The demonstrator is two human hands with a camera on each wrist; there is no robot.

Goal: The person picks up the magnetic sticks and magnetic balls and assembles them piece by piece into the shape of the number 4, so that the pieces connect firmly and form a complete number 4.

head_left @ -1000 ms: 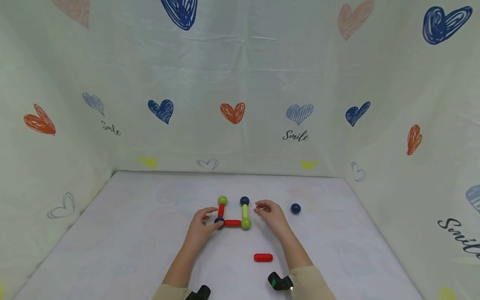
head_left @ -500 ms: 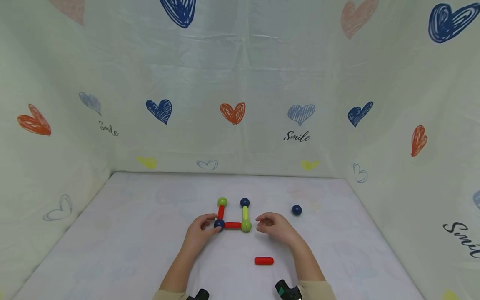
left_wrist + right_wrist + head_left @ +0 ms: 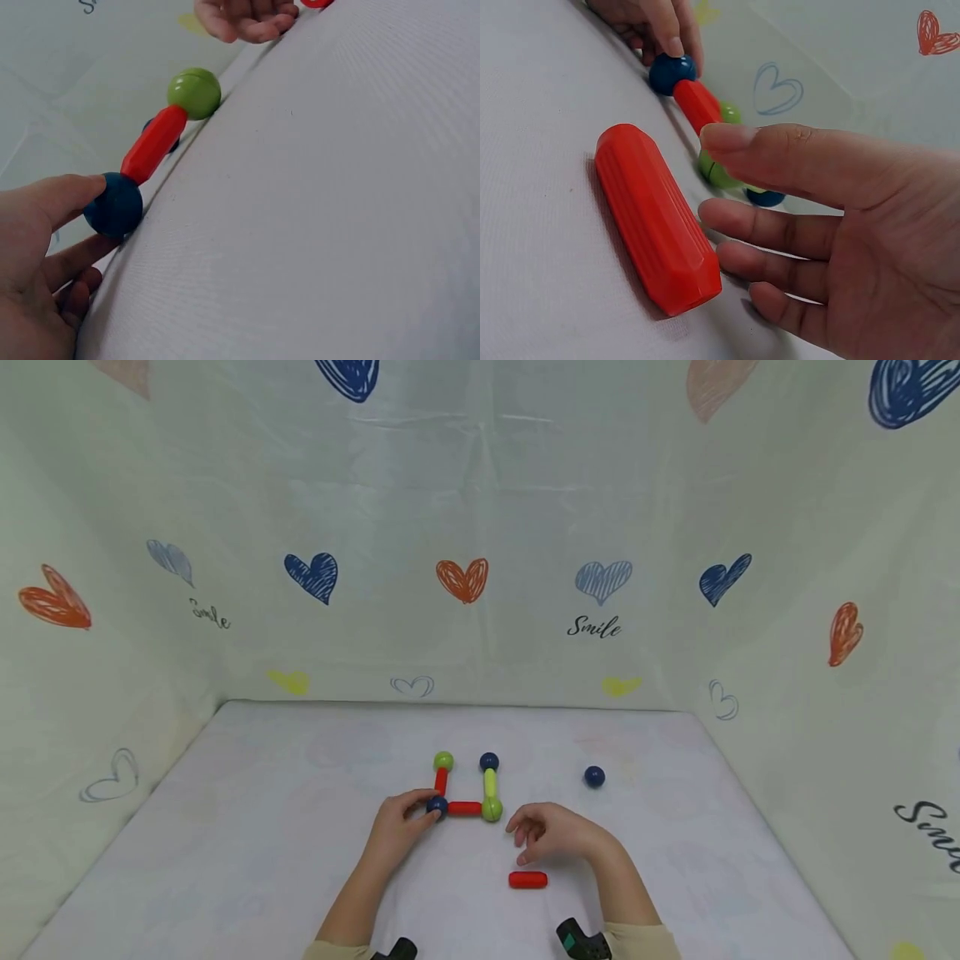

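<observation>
My left hand (image 3: 397,828) pinches a dark blue ball (image 3: 116,206) between thumb and fingers. The ball forms one corner of a U-shaped frame of toy rods and balls lying on the table. From it a red rod (image 3: 466,808) runs right to a green ball (image 3: 491,810), and another red rod (image 3: 441,782) leads back to a second green ball (image 3: 443,762). A lime rod (image 3: 490,783) joins the right corner to a blue ball (image 3: 489,762). My right hand (image 3: 558,832) holds nothing; its parted fingers are just behind a loose red rod (image 3: 658,221).
A separate dark blue ball (image 3: 594,777) lies on the white-covered table (image 3: 247,843), to the right of the frame. Behind the table hangs a pale curtain (image 3: 525,527) printed with hearts. Each wrist carries a black camera (image 3: 583,938).
My right hand has come from beside the frame's right side toward the front, close to the loose red rod. My left hand keeps its place on the blue corner ball.
</observation>
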